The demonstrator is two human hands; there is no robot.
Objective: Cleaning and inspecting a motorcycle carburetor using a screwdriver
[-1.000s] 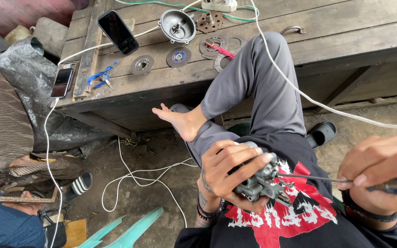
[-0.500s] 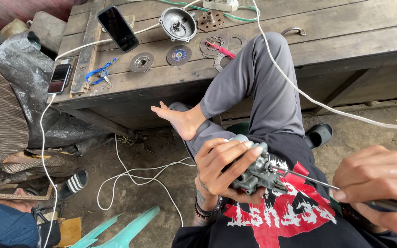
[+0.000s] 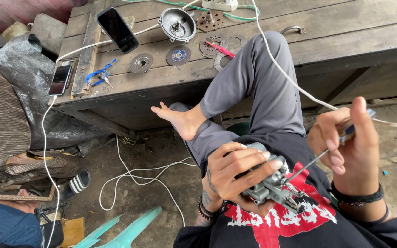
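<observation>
My left hand (image 3: 237, 172) grips a small grey metal engine part (image 3: 272, 186), like a carburettor, held over my lap against my black shirt with a red print. My right hand (image 3: 348, 147) holds a thin screwdriver (image 3: 309, 165) by its handle, raised at the right. The shaft slants down to the left and its tip touches the metal part. My bent knee in grey trousers (image 3: 258, 78) rises in front of a wooden bench (image 3: 345, 32), and my bare foot (image 3: 178, 119) rests below the bench edge.
On the bench lie a black phone (image 3: 117, 30), a second phone (image 3: 60, 79), a round metal housing (image 3: 177, 24), several discs (image 3: 178, 55), blue-strapped keys (image 3: 98, 76) and a power strip (image 3: 219, 4). White cables (image 3: 129, 177) trail on the dirt floor. A sandal (image 3: 76, 183) and teal plastic pieces (image 3: 129, 229) lie at the left.
My right hand has risen and turned, tilting the screwdriver steeper against the metal part. My left hand kept its hold on the part.
</observation>
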